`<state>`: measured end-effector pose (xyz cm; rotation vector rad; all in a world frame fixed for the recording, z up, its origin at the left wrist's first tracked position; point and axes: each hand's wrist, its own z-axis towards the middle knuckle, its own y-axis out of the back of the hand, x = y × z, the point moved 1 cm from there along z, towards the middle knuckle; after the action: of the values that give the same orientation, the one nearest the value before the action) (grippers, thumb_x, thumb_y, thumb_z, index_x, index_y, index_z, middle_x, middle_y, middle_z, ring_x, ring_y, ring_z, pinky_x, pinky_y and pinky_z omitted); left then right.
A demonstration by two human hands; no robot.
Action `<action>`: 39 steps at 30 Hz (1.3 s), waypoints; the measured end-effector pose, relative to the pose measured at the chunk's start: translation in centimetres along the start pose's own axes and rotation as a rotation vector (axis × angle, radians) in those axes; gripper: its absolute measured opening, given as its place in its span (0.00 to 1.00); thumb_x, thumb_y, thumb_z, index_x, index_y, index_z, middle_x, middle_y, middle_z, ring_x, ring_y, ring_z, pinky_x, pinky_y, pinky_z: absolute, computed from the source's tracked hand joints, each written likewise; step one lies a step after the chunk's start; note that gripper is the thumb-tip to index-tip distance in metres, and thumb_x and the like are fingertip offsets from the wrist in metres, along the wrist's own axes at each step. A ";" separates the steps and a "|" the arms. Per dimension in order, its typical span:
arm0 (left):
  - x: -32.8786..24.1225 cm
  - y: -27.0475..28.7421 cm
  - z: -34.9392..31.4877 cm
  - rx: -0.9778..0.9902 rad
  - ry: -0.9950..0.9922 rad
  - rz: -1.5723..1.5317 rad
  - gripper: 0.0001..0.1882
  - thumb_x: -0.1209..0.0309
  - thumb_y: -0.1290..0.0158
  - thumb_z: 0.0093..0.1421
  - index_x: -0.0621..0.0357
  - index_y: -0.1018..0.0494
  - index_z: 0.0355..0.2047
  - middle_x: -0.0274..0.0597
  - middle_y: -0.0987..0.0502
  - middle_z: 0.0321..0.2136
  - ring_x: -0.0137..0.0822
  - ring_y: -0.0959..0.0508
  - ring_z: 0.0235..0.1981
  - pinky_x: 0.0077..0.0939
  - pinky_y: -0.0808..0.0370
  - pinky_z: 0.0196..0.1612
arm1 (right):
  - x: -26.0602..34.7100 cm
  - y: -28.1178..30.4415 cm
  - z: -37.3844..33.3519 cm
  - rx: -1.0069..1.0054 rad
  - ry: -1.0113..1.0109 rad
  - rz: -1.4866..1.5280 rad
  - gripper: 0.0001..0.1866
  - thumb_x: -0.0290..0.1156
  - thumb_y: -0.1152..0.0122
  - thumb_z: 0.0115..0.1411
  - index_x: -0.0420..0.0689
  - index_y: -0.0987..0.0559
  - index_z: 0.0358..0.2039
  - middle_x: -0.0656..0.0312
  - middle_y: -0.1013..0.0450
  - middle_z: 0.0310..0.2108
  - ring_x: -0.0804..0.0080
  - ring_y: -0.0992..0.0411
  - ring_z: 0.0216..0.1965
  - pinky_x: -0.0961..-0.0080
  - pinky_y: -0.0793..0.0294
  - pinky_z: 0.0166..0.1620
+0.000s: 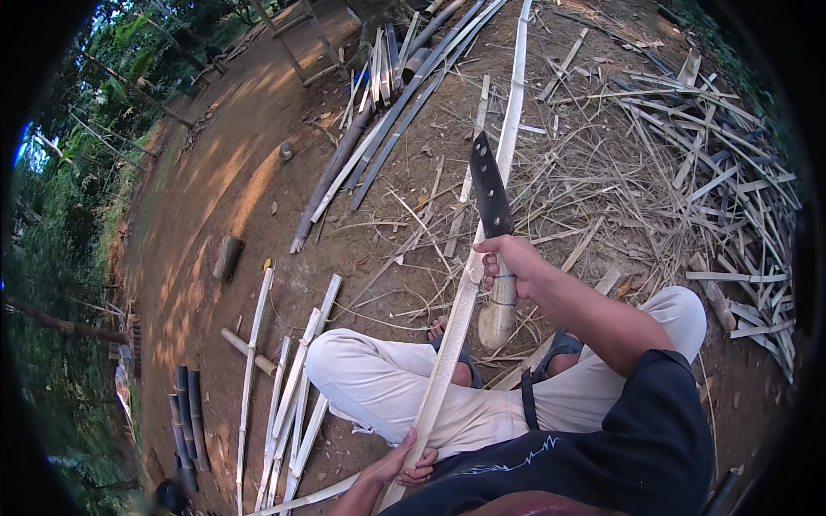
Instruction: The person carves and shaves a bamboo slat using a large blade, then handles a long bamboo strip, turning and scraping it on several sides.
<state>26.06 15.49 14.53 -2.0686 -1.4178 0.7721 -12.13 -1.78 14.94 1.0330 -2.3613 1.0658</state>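
A long, pale split bamboo strip (449, 361) runs from my lap, between my knees, out to the far edge of the view. My left hand (409, 462) is wrapped round its near end, close to my body. In my right hand (514, 262) is a large knife (489, 189) with a dark blade pierced by several holes. Its thick, light wooden handle hangs below my fist, while the blade points away from me. The blade lies beside the strip, and my right fingers are close against the strip's edge; whether they touch it I cannot tell.
Cut bamboo strips (297, 391) lie by my left knee, with dark bamboo lengths (187, 417) farther left. A short log (228, 258) rests on the dirt. Long bamboo pieces (340, 168) stretch away ahead. Shavings (576, 185) and a big heap of strips (731, 172) cover the right side.
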 end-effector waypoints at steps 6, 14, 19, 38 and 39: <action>-10.4 -5.0 5.1 0.424 -0.087 -0.155 0.40 0.26 0.72 0.60 0.55 0.38 0.27 0.26 0.45 0.09 0.17 0.47 0.06 0.12 0.50 0.08 | 9.5 1.0 -0.9 0.041 0.343 -0.052 0.10 0.29 0.39 0.60 0.47 0.31 0.26 0.71 0.37 0.18 0.84 0.38 0.16 0.79 0.32 0.22; -28.2 -5.3 17.3 -0.022 -0.323 0.249 0.38 0.28 0.65 0.61 0.55 0.34 0.31 0.31 0.39 0.15 0.22 0.39 0.11 0.13 0.41 0.11 | 7.7 6.0 -1.5 -0.111 0.172 0.380 0.04 0.24 0.48 0.59 0.40 0.33 0.34 0.71 0.38 0.20 0.87 0.40 0.14 0.82 0.30 0.19; -31.7 -3.2 20.9 -0.102 -0.197 0.272 0.36 0.33 0.66 0.66 0.58 0.35 0.31 0.30 0.38 0.17 0.23 0.38 0.13 0.15 0.37 0.13 | 0.4 8.3 -1.8 -0.166 -0.017 0.157 0.06 0.28 0.43 0.61 0.43 0.32 0.34 0.70 0.38 0.18 0.79 0.38 0.14 0.75 0.30 0.18; -17.1 -0.1 11.9 -0.649 -0.174 0.935 0.29 0.46 0.52 0.68 0.65 0.32 0.48 0.49 0.21 0.35 0.36 0.18 0.35 0.32 0.21 0.40 | -3.8 7.1 3.0 -0.255 -0.003 -0.118 0.06 0.25 0.43 0.58 0.38 0.28 0.27 0.62 0.33 0.18 0.72 0.33 0.16 0.70 0.31 0.20; -16.5 -0.9 11.4 -0.503 -0.151 0.845 0.27 0.49 0.51 0.68 0.64 0.32 0.49 0.47 0.21 0.33 0.36 0.18 0.33 0.31 0.20 0.38 | -4.1 7.5 3.2 -0.239 -0.001 -0.100 0.05 0.23 0.44 0.57 0.38 0.28 0.26 0.62 0.33 0.17 0.72 0.33 0.16 0.72 0.31 0.19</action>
<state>12.69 1.25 9.81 -3.1254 -0.8040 0.9588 -14.97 1.09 6.78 1.0494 -2.3401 0.7265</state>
